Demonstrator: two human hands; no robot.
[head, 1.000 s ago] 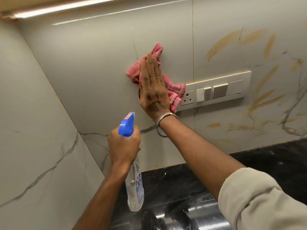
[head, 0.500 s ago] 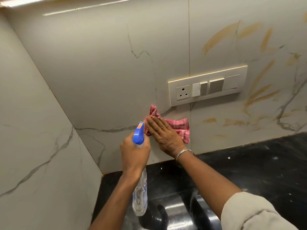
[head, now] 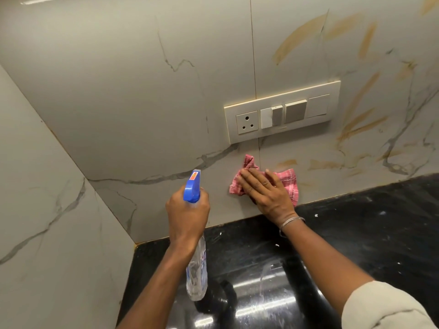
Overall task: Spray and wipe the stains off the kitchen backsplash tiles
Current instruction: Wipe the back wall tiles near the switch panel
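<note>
The right hand (head: 268, 193) presses flat on the pink cloth (head: 291, 181) at lower centre; the left hand (head: 187, 217) grips the spray bottle (head: 196, 276). The brown stains (head: 361, 124) lie to the right and upper right, nearest the right hand.

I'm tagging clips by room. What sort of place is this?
Probably a home kitchen: a marble-look tiled backsplash meets a black stone counter, and a switch plate with a socket sits on the wall.

head view, close, facing down at backsplash (head: 142, 103)
</note>
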